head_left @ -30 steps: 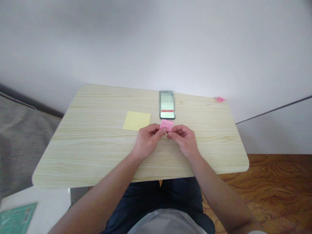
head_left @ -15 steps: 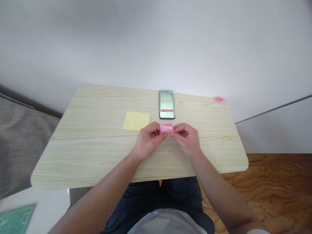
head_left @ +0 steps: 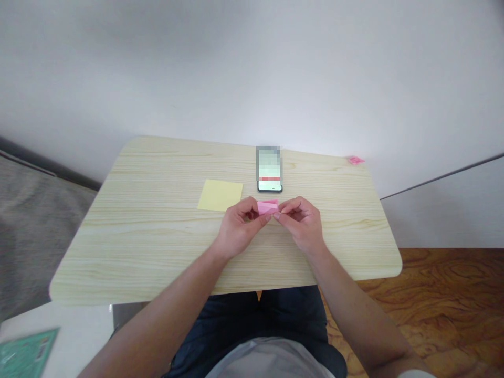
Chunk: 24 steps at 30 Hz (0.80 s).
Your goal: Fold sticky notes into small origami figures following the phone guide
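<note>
A small folded pink paper (head_left: 268, 207) is held just above the light wooden table (head_left: 157, 241), near its middle. My left hand (head_left: 238, 227) pinches the paper's left end between thumb and fingers. My right hand (head_left: 301, 223) pinches its right end. Both hands are closed on it, and their fingers hide the lower part of the paper. A phone (head_left: 270, 169) with a lit screen lies flat just beyond the paper.
A yellow sticky-note pad (head_left: 220, 195) lies left of the phone. A small pink paper piece (head_left: 355, 160) sits at the table's far right corner. A white surface with a green mat (head_left: 25, 350) is at the lower left. Wooden floor shows on the right.
The pink paper went from a taller tilted piece to a flatter, narrower strip between my fingers. My hands shifted slightly; the right hand moved a little up.
</note>
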Tool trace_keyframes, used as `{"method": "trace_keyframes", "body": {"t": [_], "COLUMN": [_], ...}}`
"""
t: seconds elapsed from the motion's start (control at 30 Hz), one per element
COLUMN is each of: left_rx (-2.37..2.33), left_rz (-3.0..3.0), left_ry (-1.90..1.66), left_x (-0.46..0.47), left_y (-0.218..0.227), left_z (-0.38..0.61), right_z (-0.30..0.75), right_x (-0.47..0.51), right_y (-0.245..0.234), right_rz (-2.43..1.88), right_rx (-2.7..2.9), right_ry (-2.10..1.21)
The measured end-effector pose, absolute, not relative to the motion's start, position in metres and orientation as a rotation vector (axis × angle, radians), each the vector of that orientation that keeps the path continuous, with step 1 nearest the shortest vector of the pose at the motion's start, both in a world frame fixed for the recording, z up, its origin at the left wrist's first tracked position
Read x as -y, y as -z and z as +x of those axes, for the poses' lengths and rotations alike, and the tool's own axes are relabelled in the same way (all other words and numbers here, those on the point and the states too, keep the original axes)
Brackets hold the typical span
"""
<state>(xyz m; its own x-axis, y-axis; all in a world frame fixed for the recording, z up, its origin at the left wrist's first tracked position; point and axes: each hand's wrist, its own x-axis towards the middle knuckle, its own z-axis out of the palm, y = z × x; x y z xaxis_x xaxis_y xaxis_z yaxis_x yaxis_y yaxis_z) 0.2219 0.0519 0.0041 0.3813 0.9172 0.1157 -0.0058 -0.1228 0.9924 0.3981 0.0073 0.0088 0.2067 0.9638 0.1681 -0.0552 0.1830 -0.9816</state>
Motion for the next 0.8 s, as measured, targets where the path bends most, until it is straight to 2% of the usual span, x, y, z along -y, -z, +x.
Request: {"method": "trace_keyframes", "body": {"t": [0.33,0.57,0.8], "left_rx": [-0.853,-0.878,-0.893], "left_rz": [1.346,1.294,1.308], "left_ry": [-0.959,-1.023,-1.033], "left_x": [-0.050,-0.051,-0.051], "left_y": [-0.011,-0.012,-0.010], "left_z": [0.219,0.222,0.221], "right_z": [0.411,0.407,0.397], "right_x": [-0.010,-0.009,-0.007], "right_y": [-0.020,-0.014,-0.011], "right_rz": [-1.172,-1.231,-1.320], "right_rx": [1.307,1.256,1.274], "right_ry": [-1.115,-1.268,-1.152]}}
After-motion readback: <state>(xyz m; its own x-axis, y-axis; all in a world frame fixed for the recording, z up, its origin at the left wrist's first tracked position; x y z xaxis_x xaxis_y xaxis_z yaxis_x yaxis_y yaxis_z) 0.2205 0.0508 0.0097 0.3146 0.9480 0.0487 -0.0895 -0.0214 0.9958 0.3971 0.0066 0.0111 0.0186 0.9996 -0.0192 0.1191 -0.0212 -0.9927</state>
